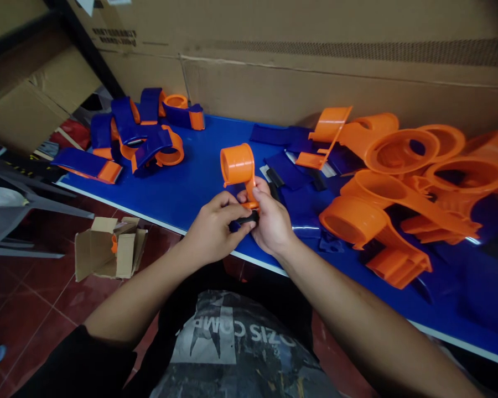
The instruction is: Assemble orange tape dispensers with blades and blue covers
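Note:
An orange plastic tape dispenser frame point(237, 164) is held above the front edge of the blue table, its round hub pointing up. My right hand point(270, 216) is closed around the frame's lower end. My left hand point(218, 224) pinches a small black strip point(249, 218) against that same end; the fingers hide how the two parts meet. Just beyond my right hand lie dark blue flat pieces point(289, 168) and another black strip point(275, 177). Another orange frame point(330, 132) stands among them.
Blue-and-orange tape dispensers point(126, 127) are grouped at the table's left end. Many orange frames point(402, 152) are heaped on the right. A cardboard wall point(249, 88) rises behind the blue table point(207, 193). An open cardboard box point(103, 249) and a grey stool point(20, 213) stand on the floor at left.

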The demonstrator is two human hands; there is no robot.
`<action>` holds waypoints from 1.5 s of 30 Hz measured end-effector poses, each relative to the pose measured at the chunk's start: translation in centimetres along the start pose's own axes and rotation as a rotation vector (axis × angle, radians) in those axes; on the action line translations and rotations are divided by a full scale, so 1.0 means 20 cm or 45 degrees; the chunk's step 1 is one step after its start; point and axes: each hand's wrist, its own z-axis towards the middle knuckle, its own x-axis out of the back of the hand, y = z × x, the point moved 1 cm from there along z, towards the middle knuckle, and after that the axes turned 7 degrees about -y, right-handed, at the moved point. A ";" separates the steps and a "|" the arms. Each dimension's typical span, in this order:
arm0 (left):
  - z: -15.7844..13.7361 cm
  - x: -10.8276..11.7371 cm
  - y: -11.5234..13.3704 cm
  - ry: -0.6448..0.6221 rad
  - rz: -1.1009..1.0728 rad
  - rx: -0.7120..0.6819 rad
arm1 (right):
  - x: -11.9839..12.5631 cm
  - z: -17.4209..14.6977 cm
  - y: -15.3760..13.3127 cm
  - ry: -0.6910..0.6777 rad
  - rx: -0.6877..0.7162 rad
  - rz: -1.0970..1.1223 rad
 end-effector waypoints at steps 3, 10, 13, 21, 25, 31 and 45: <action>0.00 -0.01 -0.01 0.032 -0.006 -0.006 | 0.01 0.01 0.01 0.012 0.025 -0.030; -0.02 -0.03 -0.04 0.104 -0.011 -0.050 | 0.02 0.02 0.03 -0.040 0.047 0.004; -0.03 -0.03 -0.05 0.163 -0.008 -0.053 | 0.01 0.01 0.02 -0.042 0.033 0.014; -0.06 0.04 -0.03 0.181 0.021 0.061 | -0.01 -0.01 0.00 -0.081 -0.062 -0.046; -0.03 0.05 -0.02 0.069 -0.030 0.067 | 0.01 0.00 0.02 -0.052 -0.037 -0.088; 0.01 0.05 -0.02 0.021 -0.027 0.067 | 0.02 0.01 0.05 0.008 0.055 -0.216; -0.01 0.01 -0.08 0.122 -0.065 -0.087 | 0.02 0.03 0.05 0.033 0.065 -0.199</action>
